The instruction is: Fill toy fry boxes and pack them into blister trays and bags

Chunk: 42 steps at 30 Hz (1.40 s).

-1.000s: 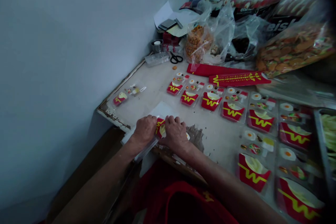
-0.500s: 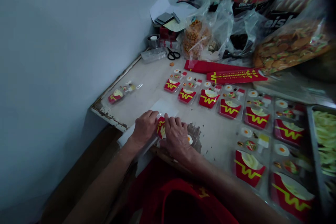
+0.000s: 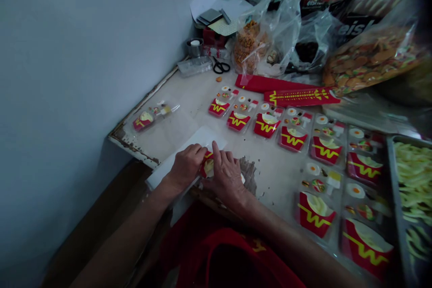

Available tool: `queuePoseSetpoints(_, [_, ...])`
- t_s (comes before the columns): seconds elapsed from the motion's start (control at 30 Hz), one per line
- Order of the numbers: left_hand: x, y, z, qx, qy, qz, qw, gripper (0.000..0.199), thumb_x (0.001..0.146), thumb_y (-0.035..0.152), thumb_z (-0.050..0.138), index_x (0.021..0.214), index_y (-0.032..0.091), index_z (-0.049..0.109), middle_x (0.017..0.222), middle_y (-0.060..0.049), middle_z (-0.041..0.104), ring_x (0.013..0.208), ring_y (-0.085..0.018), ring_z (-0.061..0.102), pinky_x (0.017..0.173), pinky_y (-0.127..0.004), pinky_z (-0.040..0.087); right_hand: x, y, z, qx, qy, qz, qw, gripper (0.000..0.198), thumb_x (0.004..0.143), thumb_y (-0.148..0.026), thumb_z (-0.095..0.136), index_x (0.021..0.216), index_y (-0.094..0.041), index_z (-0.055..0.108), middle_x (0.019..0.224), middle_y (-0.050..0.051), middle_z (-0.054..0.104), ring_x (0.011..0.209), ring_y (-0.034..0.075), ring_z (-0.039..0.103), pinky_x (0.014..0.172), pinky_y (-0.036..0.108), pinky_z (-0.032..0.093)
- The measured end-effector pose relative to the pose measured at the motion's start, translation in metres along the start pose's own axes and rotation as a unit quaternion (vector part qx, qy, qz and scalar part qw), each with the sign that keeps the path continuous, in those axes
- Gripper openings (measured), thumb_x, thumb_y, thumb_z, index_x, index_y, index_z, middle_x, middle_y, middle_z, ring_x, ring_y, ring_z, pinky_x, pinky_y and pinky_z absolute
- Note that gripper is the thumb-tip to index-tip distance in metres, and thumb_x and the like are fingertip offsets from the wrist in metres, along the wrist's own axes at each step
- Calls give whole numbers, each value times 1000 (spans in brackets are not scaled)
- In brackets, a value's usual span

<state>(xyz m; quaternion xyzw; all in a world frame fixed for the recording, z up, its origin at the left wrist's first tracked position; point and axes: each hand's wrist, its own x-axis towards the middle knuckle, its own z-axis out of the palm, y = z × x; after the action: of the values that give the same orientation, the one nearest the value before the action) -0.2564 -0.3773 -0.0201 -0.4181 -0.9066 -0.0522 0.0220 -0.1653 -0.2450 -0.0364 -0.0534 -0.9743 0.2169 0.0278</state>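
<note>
Left hand [image 3: 186, 165], fingers curled, grips the red packet [image 3: 206, 167] just below the frame's centre; right hand [image 3: 227, 177] lies half-open across it, its hold hidden. Even, gentle pressure should keep everything flat, uncrushed.
</note>
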Motion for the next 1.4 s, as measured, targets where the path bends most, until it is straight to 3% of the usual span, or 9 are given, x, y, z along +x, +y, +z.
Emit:
queuePoseSetpoints(0.13, [-21,-5,4,8,26,-135,990,15,94,19,55,105,20,64,103,-8,68,92,-22,64,73,-31,46,3,3,0,-17,-5,11,1000,108,76,-42,73,160,-15,11,128,18,56,112,35,47,87,48,42])
queuePoseSetpoints(0.33, [-38,6,9,-42,43,-65,996,15,96,17,51,87,17,63,86,-7,66,82,-20,63,75,-30,46,6,-6,1,-29,4,2,1000,96,84,-36,64,160,-13,10,122,18,58,107,33,48,83,46,42])
queuePoseSetpoints(0.5, [-26,15,14,-83,144,-128,978,11,95,20,57,101,17,66,90,-6,69,80,-19,64,71,-29,45,11,-15,-4,-50,35,-7,998,87,86,-28,60,159,-11,15,119,16,59,104,32,48,83,46,41])
queuePoseSetpoints(0.7, [-9,-1,15,-100,84,-132,983,20,96,26,55,89,17,72,83,-8,71,75,-20,65,67,-30,42,14,-20,-7,-61,11,-7,998,78,90,-27,58,158,-13,23,117,17,59,104,31,49,84,46,41])
queuePoseSetpoints(0.93, [-10,1,7,-284,105,-146,942,16,86,24,61,76,17,72,77,-5,72,67,-15,62,65,-25,43,31,-32,-11,-73,-15,-24,997,72,95,-20,51,160,-15,20,116,18,62,105,31,52,86,46,44])
queuePoseSetpoints(1.07, [-11,-11,3,-361,119,-263,887,17,81,31,68,87,18,77,76,-2,75,66,-16,65,64,-24,48,26,-17,-24,-8,29,-89,996,96,85,-41,72,160,-17,19,153,21,41,136,37,37,107,56,35])
queuePoseSetpoints(1.17, [-10,-29,1,-405,106,-314,852,17,77,30,70,87,18,77,73,-1,75,64,-15,66,61,-23,48,6,16,-34,133,96,11,986,101,77,-50,78,158,-17,27,156,20,37,135,37,41,106,54,40])
queuePoseSetpoints(1.23, [-8,-36,0,-425,97,-317,842,17,77,31,70,86,17,77,72,-1,74,62,-15,65,59,-22,48,-10,41,-34,305,62,147,939,89,78,-53,76,152,-18,40,132,18,60,105,29,61,82,42,53])
queuePoseSetpoints(1.4, [-7,-32,-2,-392,117,-297,863,14,79,28,67,85,19,76,71,0,73,61,-14,65,60,-23,49,-25,65,-16,667,-162,270,675,55,71,-52,83,111,-16,71,60,-2,59,46,7,45,42,17,31])
